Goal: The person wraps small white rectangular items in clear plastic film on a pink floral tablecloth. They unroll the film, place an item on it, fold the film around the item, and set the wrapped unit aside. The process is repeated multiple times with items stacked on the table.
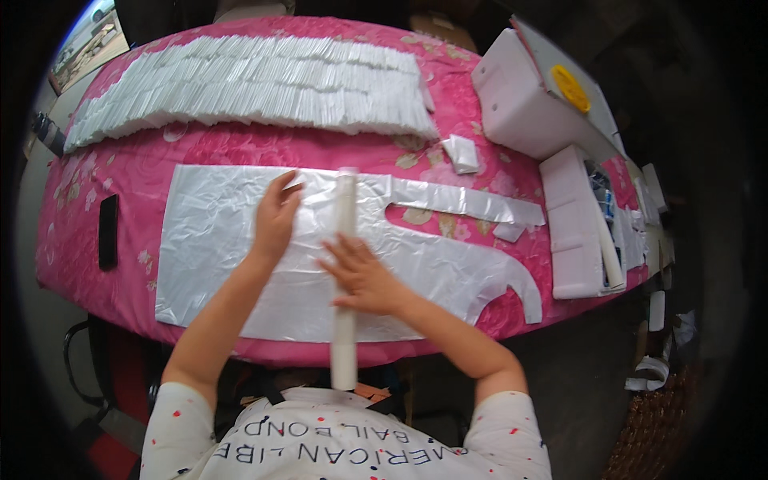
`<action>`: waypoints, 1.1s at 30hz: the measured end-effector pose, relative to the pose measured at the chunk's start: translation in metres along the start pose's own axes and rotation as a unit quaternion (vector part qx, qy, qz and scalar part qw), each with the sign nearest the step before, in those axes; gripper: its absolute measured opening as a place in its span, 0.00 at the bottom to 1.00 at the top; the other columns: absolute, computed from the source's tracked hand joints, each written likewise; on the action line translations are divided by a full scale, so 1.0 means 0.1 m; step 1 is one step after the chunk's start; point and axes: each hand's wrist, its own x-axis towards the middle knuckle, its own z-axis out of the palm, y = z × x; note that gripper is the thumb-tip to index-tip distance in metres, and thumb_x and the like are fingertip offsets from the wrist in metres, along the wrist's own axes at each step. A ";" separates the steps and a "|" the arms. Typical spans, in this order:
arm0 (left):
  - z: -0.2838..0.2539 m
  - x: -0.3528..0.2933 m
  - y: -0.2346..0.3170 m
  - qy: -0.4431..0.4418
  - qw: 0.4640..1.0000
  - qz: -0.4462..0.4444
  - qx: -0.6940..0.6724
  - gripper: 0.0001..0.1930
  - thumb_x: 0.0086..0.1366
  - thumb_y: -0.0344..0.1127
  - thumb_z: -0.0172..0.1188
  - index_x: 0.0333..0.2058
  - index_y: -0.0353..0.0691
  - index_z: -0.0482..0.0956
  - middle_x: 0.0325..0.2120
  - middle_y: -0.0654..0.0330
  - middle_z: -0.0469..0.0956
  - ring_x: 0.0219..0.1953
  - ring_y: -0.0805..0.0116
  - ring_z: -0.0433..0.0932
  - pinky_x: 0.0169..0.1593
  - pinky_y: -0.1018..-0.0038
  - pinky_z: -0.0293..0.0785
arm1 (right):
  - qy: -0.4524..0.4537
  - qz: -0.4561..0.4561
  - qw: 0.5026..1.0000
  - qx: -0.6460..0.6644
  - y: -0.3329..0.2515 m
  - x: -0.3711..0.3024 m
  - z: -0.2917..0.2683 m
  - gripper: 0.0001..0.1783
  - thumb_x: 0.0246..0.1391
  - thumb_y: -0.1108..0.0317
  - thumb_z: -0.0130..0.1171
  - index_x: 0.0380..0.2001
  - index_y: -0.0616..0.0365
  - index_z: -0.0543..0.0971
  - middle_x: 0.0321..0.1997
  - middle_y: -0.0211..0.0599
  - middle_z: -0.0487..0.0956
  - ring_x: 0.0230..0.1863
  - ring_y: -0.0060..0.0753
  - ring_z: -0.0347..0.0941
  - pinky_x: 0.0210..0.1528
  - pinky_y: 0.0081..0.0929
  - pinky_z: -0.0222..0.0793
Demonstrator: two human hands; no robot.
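So, shirt: white with dark print and red specks, at the near edge (344, 432).
Tube: long, pale, slim roll (345, 344), lying crosswise on the film; near end sticks out past the table edge, far end reaches about the film's far edge.
Right hand: fingers spread wide over the middle of the tube (362, 278), not wrapped around it; blurred, can't tell how hard it presses.
Left hand: left of the tube, over the film (278, 214); fingers loosely bent, thumb side toward the tube, nothing held.
Film: silvery-white plastic sheet (224, 256), creased, laid across the pink floral tablecloth (72, 256); plain end on the left, cut-outs and a long strap on the right.
Phone: black, flat on the cloth (108, 232), left of the film, apart from it.
Open box: white foam (570, 248), just right of the film, odds and ends inside.
Packet: small, white, folded (464, 154), beyond the strap.
Foam box: taller, white (508, 104), far right, yellow oval piece on its grey panel (570, 88).
Stack: thin white folded pieces packed in long rows (264, 84), along the far side.
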 end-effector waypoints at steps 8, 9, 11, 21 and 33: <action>-1.57 -1.00 0.27 0.126 0.988 -0.069 0.056 0.19 0.64 0.30 0.44 0.53 0.34 0.64 0.51 0.58 0.67 0.50 0.69 0.67 0.51 0.76 0.64 | 0.007 -0.183 0.955 0.233 -1.08 1.25 0.11 0.23 0.49 0.57 0.57 0.46 0.59 0.73 0.53 0.42 0.70 0.61 0.45 0.57 0.64 0.46 0.45; -1.72 -1.18 0.27 0.142 0.984 -0.078 0.070 0.18 0.64 0.31 0.44 0.53 0.34 0.64 0.51 0.59 0.67 0.50 0.70 0.68 0.50 0.76 0.64 | 0.034 -0.182 0.962 0.200 -1.03 1.25 0.06 0.22 0.48 0.60 0.58 0.45 0.59 0.73 0.52 0.42 0.71 0.60 0.45 0.59 0.64 0.45 0.47; -1.94 -1.53 0.26 0.140 0.982 -0.103 0.071 0.18 0.64 0.30 0.44 0.53 0.35 0.65 0.51 0.59 0.67 0.47 0.71 0.68 0.48 0.77 0.64 | 0.072 -0.154 0.978 0.125 -0.85 1.28 0.17 0.23 0.48 0.60 0.58 0.46 0.59 0.72 0.53 0.44 0.70 0.61 0.46 0.58 0.63 0.44 0.48; -1.80 -2.22 0.39 0.104 0.812 -0.034 0.573 0.35 0.50 0.34 0.64 0.55 0.32 0.57 0.49 0.46 0.59 0.47 0.53 0.66 0.46 0.64 0.68 | 0.051 -0.143 0.988 0.036 -1.33 2.36 0.96 0.29 0.50 0.55 0.51 0.54 0.56 0.67 0.61 0.39 0.63 0.66 0.45 0.49 0.66 0.47 0.39; -1.77 -2.12 0.60 0.007 0.889 -0.262 -0.376 0.40 0.48 0.48 0.63 0.52 0.25 0.60 0.36 0.51 0.73 0.29 0.69 0.76 0.36 0.75 0.76 | 0.058 0.178 0.449 0.874 -1.60 2.37 0.65 0.39 0.42 0.63 0.61 0.56 0.64 0.56 0.40 0.41 0.71 0.34 0.31 0.71 0.40 0.32 0.71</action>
